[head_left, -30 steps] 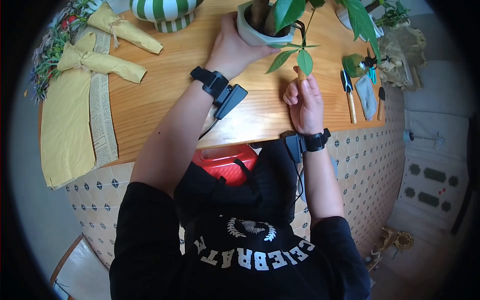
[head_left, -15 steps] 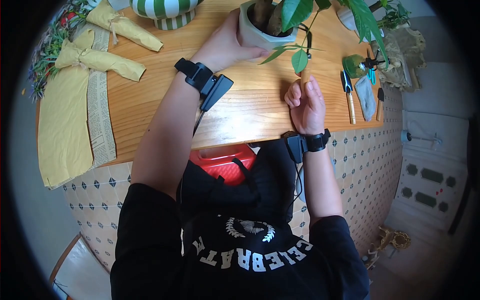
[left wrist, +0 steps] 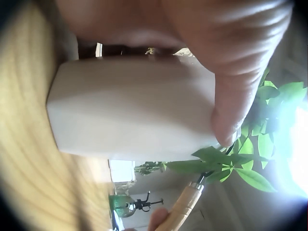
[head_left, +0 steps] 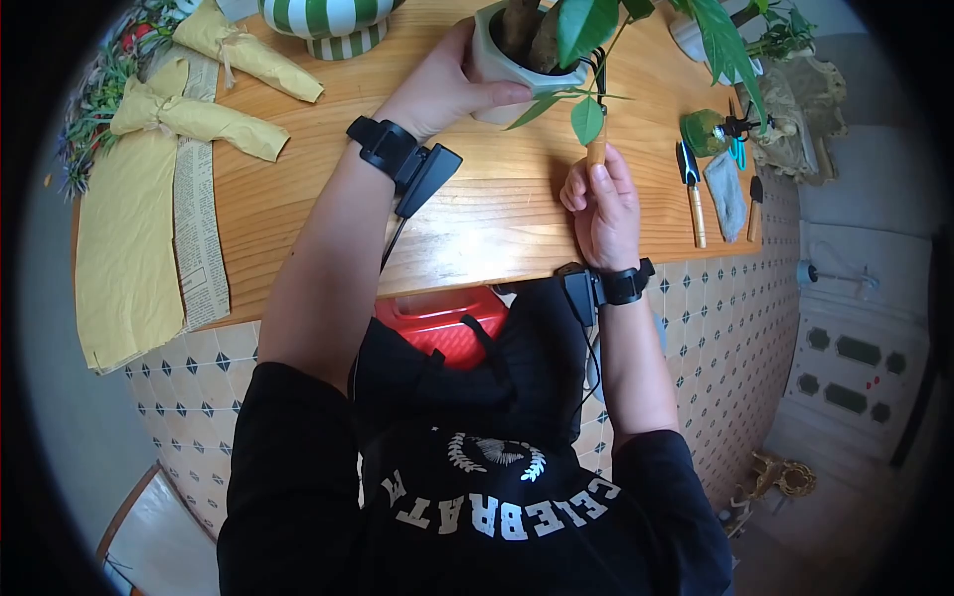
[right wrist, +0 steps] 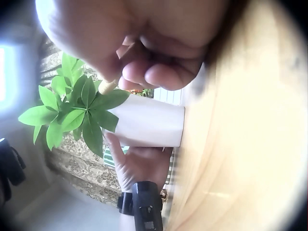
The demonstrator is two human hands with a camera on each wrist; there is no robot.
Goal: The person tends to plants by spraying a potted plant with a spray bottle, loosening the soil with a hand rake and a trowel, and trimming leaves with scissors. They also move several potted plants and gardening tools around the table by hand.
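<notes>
A pale flowerpot holds a plant with thick trunks and broad green leaves. My left hand grips the pot from its left side, thumb along the near wall by the rim and the other fingers mostly hidden behind it. In my right hand, thumb and fingers pinch the wooden handle of a small hand rake. Its dark tines point away from me at the pot's right rim, partly covered by leaves. Dark soil shows inside the pot.
To the right lie a small trowel, a grey cloth and a green spray bottle. Paper-wrapped bundles and a yellow paper sheet are at left. A green-striped pot stands at the back.
The rake drew away from the rim, then returned towards it. My left hand shifted left, its thumb sliding back along the pot, which moved slightly.
</notes>
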